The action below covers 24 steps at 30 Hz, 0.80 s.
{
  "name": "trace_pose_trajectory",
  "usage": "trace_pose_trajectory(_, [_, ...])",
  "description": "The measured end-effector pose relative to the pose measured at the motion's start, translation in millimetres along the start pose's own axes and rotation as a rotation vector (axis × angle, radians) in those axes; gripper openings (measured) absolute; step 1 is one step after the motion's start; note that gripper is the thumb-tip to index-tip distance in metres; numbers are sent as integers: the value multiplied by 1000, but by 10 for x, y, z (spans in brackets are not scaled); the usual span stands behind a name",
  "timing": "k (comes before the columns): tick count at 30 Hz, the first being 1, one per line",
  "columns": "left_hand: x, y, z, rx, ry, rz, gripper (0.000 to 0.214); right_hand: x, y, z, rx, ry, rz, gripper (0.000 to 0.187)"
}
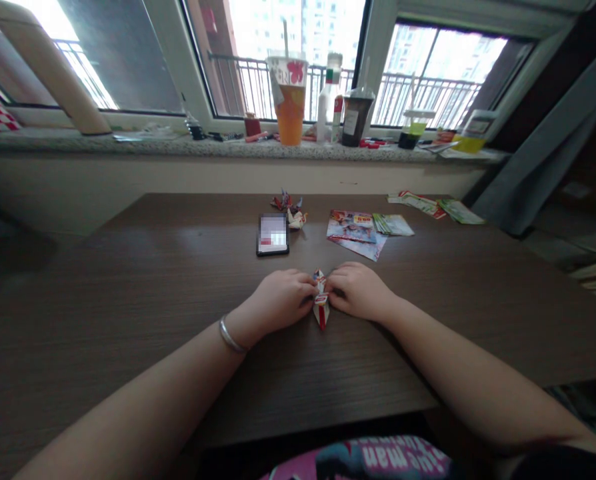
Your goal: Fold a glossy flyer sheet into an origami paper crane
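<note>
A small folded paper piece, white with red and printed patches, sits just above the table between my two hands. Its long pointed end faces me. From the left, my left hand pinches its side, fingers curled and a silver bangle on the wrist. On the opposite side, my right hand grips it between thumb and fingers. The fingertips partly cover the paper's middle. Beyond my left hand lies a phone with a blurred screen. Folded paper figures rest beside and behind the phone.
Printed paper sheets and a stack of green-white slips lie right of the phone. More packets are at the far right corner. On the windowsill stand a tall orange drink cup, a clear bottle and a dark drink cup.
</note>
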<state>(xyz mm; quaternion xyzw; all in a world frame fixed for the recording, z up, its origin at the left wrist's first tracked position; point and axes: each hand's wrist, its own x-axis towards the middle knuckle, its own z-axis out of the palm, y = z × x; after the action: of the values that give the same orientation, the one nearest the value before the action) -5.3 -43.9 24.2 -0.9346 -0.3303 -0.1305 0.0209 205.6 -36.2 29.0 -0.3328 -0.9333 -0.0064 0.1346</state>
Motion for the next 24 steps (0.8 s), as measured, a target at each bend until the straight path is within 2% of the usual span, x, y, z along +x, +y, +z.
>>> trace_pose_trajectory(4, [9,-7,45,42,-3,29,18,5,9,26,-17,6,-7,7])
trace_pose_trajectory(15, [45,-33,69,119,10,48,11,17,-23,50,-181,19,-83,15])
trace_pose_trajectory(24, [73,-47,88,157,59,73,11,40,-10,90,-142,21,-20,12])
